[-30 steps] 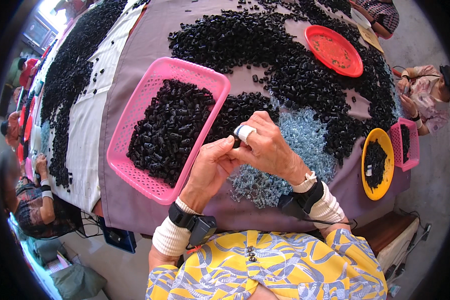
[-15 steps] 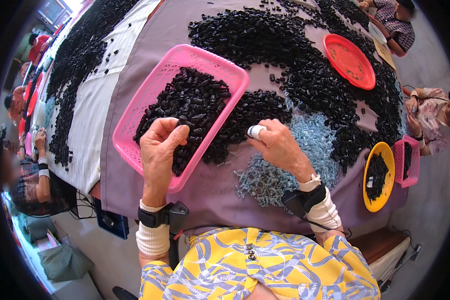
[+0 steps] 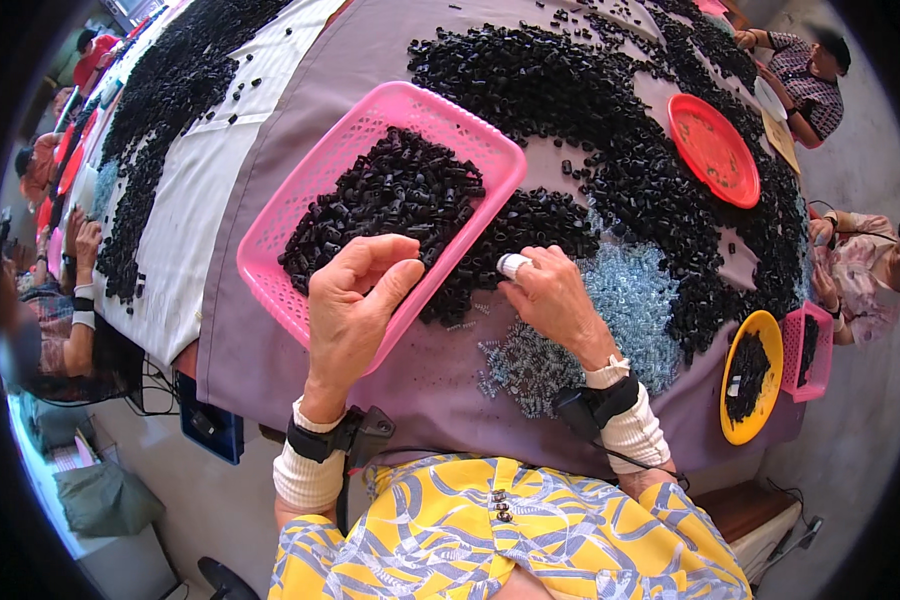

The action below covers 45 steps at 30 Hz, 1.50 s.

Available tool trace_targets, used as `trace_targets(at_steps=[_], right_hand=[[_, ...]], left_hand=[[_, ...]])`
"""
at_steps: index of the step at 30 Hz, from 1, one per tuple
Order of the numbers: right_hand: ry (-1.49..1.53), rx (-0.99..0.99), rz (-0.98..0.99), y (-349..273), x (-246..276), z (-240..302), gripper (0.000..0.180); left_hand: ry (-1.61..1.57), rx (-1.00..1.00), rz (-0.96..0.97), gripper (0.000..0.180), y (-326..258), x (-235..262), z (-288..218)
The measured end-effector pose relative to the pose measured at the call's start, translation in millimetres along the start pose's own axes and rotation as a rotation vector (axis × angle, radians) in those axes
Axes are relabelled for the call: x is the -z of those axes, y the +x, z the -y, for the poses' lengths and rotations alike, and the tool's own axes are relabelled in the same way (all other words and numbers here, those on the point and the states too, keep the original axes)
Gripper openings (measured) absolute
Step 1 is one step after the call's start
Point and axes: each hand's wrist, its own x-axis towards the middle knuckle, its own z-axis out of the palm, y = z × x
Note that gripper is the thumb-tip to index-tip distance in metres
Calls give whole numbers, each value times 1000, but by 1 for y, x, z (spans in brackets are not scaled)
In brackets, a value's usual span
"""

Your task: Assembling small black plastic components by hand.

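My left hand (image 3: 355, 305) is over the near right edge of a pink plastic basket (image 3: 270, 295) heaped with small black tubular parts (image 3: 380, 195). Its thumb and fingers are curled together, tips almost meeting; whatever they hold is too small to make out. To the right, my right hand (image 3: 558, 300) hangs between a loose pile of black parts (image 3: 535, 220) and a spread of small clear bluish spring-like pieces (image 3: 630, 290). White tape wraps one of its fingers. Those fingers are closed in a pinch, and their contents are hidden.
A red tray (image 3: 712, 150) lies among black parts at the far right. Nearer stand a yellow tray (image 3: 727, 415) and a small pink basket (image 3: 818, 375), both with black parts. More black parts cover a white cloth (image 3: 195, 220) at left. Other people sit along both sides.
The view has shifted, so basket and table sit a little differently in it. My left hand has moved slightly toward my right hand, and its thumb and fingers have loosened a little.
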Motion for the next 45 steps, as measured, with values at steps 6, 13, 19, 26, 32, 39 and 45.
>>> trace_targets(at_steps=[6,13,19,26,32,39,45], right_hand=[[-50,108,54,4,-12,1,20],[158,140,-65,2,27,5,15],[163,270,-76,16,64,15,21],[124,-111,-15,-1,55,-33,12],[-58,-57,46,-9,30,-36,4],[-144,61,120,-2,4,-27,9],[93,-4,33,-6,20,-18,5]], left_hand=[[-22,47,76,17,-4,-11,6],[-115,166,144,20,-10,-35,12],[-359,311,387,22,1,-56,24],[-527,397,311,20,4,-52,26],[-557,384,312,20,2,-50,28],[-649,369,337,22,-1,-50,33],[-670,386,339,22,-5,-52,36]])
